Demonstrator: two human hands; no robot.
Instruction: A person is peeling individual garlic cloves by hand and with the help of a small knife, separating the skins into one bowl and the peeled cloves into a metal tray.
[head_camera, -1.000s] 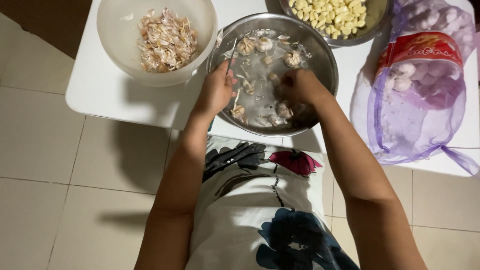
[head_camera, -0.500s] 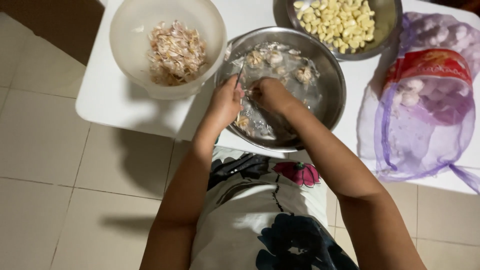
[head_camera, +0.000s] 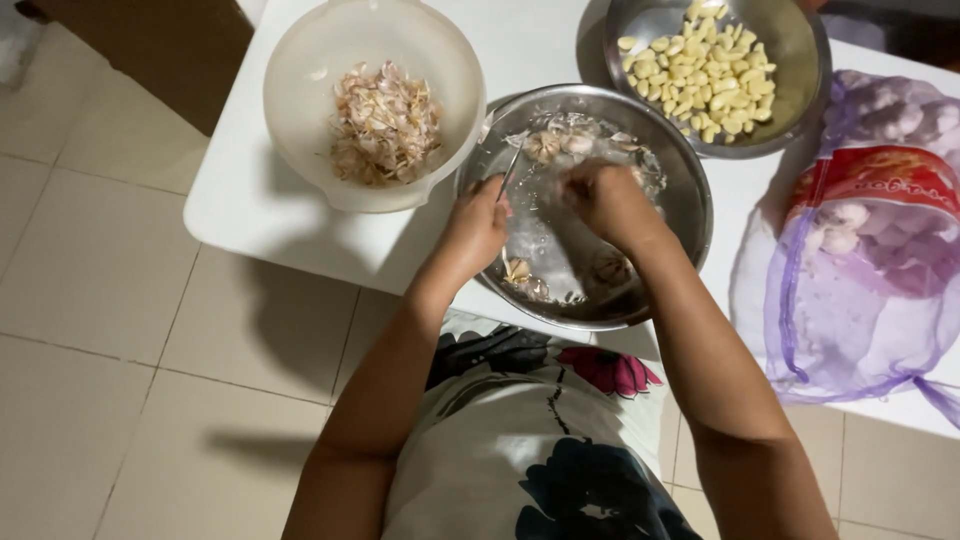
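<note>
My left hand (head_camera: 476, 228) grips a small knife (head_camera: 507, 174) whose blade points up over the steel bowl (head_camera: 688, 222) of water and unpeeled garlic cloves. My right hand (head_camera: 604, 200) is closed over the middle of that bowl; its fingers seem to pinch a garlic clove, mostly hidden. More cloves (head_camera: 560, 143) float at the bowl's far side and a few lie near its front rim (head_camera: 520, 275).
A white plastic bowl (head_camera: 300, 70) of garlic skins (head_camera: 385, 125) stands to the left. A second steel bowl (head_camera: 800, 60) with peeled cloves (head_camera: 700, 70) sits behind. A purple mesh sack (head_camera: 860, 270) of garlic heads lies at right on the white table (head_camera: 250, 215). Tiled floor below.
Both hands have come together over the middle of the water bowl, the right hand moving left from the bowl's right side. The view has shifted a little.
</note>
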